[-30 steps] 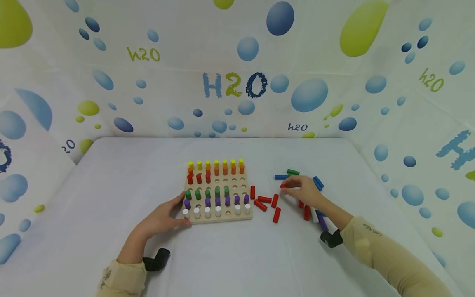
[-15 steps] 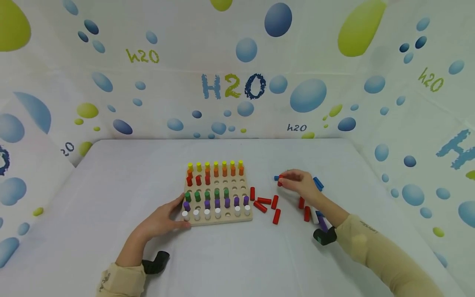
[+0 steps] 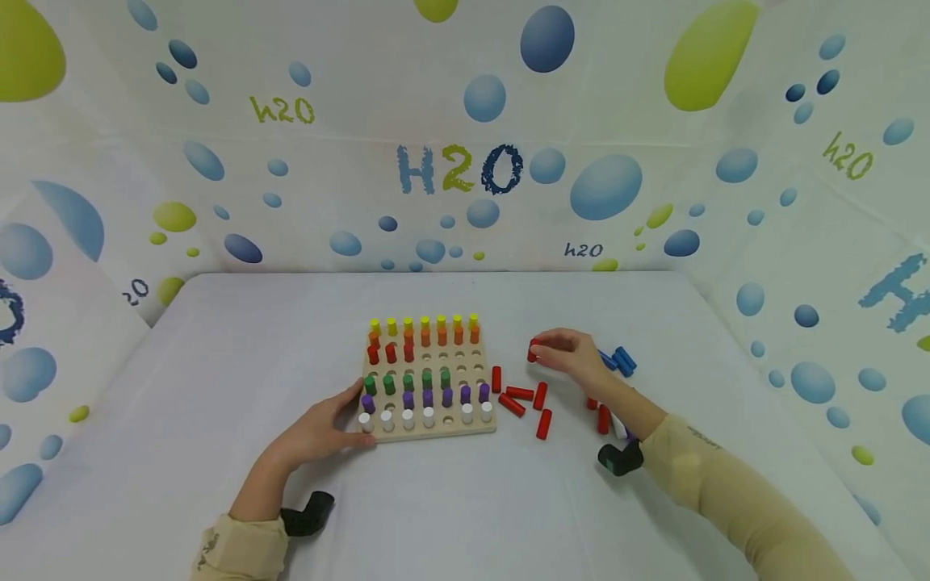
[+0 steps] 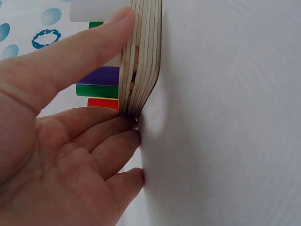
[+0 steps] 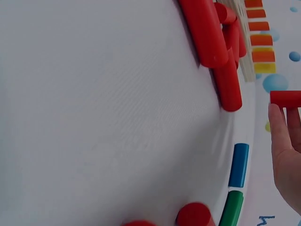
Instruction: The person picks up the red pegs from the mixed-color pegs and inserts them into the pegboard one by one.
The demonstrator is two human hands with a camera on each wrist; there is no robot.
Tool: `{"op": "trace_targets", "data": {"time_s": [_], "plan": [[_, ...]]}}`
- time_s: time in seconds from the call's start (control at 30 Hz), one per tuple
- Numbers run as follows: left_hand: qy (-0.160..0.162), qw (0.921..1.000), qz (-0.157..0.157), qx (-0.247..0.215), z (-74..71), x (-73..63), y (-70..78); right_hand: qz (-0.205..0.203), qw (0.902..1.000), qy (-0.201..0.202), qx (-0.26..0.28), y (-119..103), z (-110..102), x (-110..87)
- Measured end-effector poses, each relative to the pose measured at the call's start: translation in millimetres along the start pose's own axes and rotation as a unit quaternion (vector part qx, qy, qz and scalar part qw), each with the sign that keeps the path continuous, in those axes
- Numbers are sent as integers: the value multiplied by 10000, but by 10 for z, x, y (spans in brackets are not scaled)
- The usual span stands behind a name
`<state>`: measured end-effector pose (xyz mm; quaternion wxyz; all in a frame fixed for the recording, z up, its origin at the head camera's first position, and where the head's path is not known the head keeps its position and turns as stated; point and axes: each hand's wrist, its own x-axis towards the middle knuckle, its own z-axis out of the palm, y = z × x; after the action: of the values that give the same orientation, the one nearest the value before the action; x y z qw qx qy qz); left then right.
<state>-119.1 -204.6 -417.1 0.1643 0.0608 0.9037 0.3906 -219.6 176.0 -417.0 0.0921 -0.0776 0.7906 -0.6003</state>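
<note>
In the head view a wooden pegboard (image 3: 436, 436) bears rows of yellow, orange, red, green, purple and white pegs, with some holes bare. My left hand (image 3: 317, 429) holds the board's left side: the thumb lies at the front corner and the fingers bend against the edge, as the left wrist view shows beside the layered board edge (image 4: 146, 52). Right of the board, above the table, my right hand (image 3: 576, 356) pinches an upright red peg (image 3: 533, 350) between thumb and fingers. The right wrist view shows this red peg (image 5: 286, 99) at its right edge.
Several loose red pegs (image 3: 512, 404) lie just right of the board. Blue pegs (image 3: 623, 361) lie beyond the right hand, and red and white pegs (image 3: 604, 420) lie below its wrist, partly hidden. A green peg (image 5: 232, 208) shows in the right wrist view.
My right hand has picked the red peg up from near the blue and green pegs, turned it upright and carried it left toward the board. The left hand stays on the board.
</note>
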Motion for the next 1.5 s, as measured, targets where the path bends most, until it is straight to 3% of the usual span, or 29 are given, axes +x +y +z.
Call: {"op": "trace_targets", "data": {"time_s": [0.5,0.8,1.13,1.5], "plan": [[14,10000,-63,28,19,4,-24,93,9989,-216,413,-199,394,154],[-20,10000,-72,-16,47,16,-36,-81,9984,-277,488,-159,599,304],[-15,10000,-81,-25,22,14,-44,68,9974,-399,598,-218,829,413],[-32,10000,-74,15,1,15,-11,-318,9979,-539,-153,-352,1158,516]]}}
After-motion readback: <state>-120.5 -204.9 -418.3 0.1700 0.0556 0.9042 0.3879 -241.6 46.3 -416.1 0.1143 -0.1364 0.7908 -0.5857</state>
